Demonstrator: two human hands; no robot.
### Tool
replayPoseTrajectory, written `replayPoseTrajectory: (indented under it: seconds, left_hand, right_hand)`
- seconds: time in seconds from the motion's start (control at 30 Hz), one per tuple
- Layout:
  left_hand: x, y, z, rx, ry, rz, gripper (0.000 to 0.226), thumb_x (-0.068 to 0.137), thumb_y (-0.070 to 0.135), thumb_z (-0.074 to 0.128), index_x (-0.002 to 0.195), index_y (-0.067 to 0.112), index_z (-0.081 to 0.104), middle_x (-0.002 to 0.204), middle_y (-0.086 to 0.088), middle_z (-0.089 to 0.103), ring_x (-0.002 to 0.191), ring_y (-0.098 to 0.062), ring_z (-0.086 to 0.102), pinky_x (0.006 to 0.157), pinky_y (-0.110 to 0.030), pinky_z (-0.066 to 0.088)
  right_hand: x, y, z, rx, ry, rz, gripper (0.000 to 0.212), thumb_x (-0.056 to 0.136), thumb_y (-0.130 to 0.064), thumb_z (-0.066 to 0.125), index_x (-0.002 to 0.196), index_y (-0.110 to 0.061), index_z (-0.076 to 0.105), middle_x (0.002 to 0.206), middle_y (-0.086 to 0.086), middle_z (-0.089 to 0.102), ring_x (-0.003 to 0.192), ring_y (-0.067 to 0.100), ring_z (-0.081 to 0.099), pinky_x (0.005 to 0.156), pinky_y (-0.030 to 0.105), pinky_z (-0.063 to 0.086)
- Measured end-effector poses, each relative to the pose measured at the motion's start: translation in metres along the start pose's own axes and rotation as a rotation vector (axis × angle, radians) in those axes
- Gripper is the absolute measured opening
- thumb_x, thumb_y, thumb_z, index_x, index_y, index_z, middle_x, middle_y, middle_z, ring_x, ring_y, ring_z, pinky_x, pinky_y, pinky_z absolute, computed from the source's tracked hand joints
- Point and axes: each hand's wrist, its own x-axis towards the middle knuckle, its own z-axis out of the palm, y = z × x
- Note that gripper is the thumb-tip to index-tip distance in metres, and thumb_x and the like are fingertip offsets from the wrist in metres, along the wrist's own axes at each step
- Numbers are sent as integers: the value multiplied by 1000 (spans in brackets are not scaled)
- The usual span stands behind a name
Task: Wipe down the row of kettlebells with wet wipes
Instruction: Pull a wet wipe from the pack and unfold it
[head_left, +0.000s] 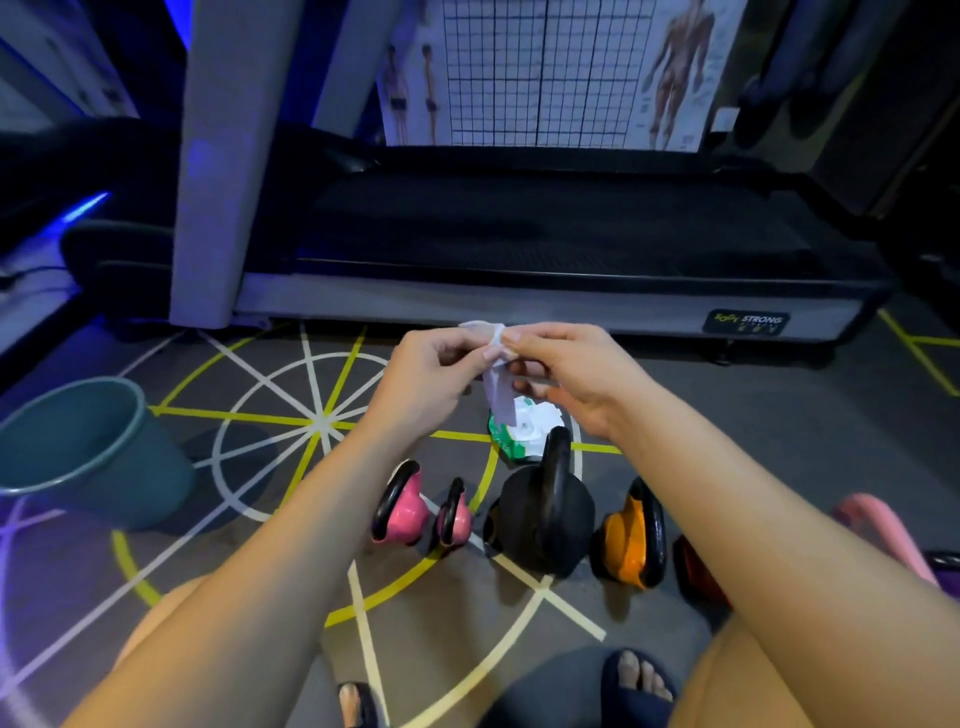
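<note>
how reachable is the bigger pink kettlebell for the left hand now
Probably yes: the bigger pink kettlebell stands below the left hand, handle up, nothing between them. But that hand and the right hand are pinching a wet wipe.

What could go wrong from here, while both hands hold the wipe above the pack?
1. The wipe, pinched by the left hand and right hand, hangs down to the open pack; a pull may drag out extra sheets.
2. The black kettlebell stands before the bare toes; a wet handle might slip and drop on them.
</note>
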Motion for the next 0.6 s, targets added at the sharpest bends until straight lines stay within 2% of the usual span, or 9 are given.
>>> replayPoseTrajectory:
  seconds: [0.07, 0.13, 0.2, 0.3, 0.37, 0.43, 0.5, 0.6]
  left_hand:
    - [-1, 10, -1, -5, 23, -56, 11, 95, 20, 72, 89, 26, 80, 86, 2, 78, 85, -20, 73, 82, -42, 57]
    - [3, 24, -4, -46, 55, -116, 6, 89, 18, 79, 88, 13, 77, 83, -8, 77, 76, -22, 70, 73, -37, 57]
    - [11, 43, -11, -135, 112, -149, 19, 83, 10, 83, 87, 0, 67, 82, -15, 72, 75, -22, 68, 69, -36, 56]
    - [23, 71, -19, -215, 167, -188, 21, 85, 9, 80, 82, 7, 59, 85, -18, 69, 76, -27, 71, 71, -40, 60]
    - [28, 73, -20, -236, 188, -226, 21, 88, 15, 79, 85, 10, 59, 86, -18, 69, 78, -28, 70, 75, -40, 59]
    - [28, 66, -17, -246, 207, -252, 25, 85, 29, 82, 85, 16, 60, 92, -26, 67, 85, -33, 66, 85, -48, 56]
    - [23, 47, -14, -276, 231, -275, 28, 74, 44, 82, 79, 25, 61, 102, -31, 67, 90, -34, 64, 97, -59, 50]
    - [20, 30, -17, -323, 275, -281, 28, 80, 36, 81, 85, 19, 59, 92, -19, 68, 85, -29, 63, 95, -61, 51]
  right_hand:
    - [0, -2, 3, 32, -9, 17, 17, 92, -13, 72, 107, -4, 75, 85, 8, 75, 73, 14, 70, 70, 29, 58]
    - [3, -8, 6, 90, -14, 32, 17, 91, -17, 74, 106, -8, 76, 89, 6, 75, 80, 15, 70, 74, 30, 59]
    - [6, -16, 7, 163, -33, 24, 18, 91, -22, 73, 107, -13, 75, 93, 3, 76, 85, 14, 71, 75, 29, 58]
    - [7, -22, 6, 276, -17, -20, 12, 95, -22, 68, 102, -13, 72, 87, 1, 76, 83, 14, 72, 73, 28, 57]
    - [7, -21, 6, 303, 23, -58, 12, 99, -22, 64, 98, -12, 69, 88, 3, 77, 85, 14, 72, 79, 30, 57]
    - [12, -18, 9, 333, 54, -96, 17, 103, -22, 58, 97, -8, 67, 92, 8, 77, 85, 17, 73, 79, 31, 58]
    - [21, -14, 12, 342, 92, -131, 22, 105, -24, 54, 102, -4, 64, 98, 13, 75, 86, 19, 72, 71, 27, 56]
    - [32, -8, 19, 219, 193, -129, 30, 105, -30, 53, 112, -3, 63, 103, 13, 73, 86, 20, 68, 67, 28, 54]
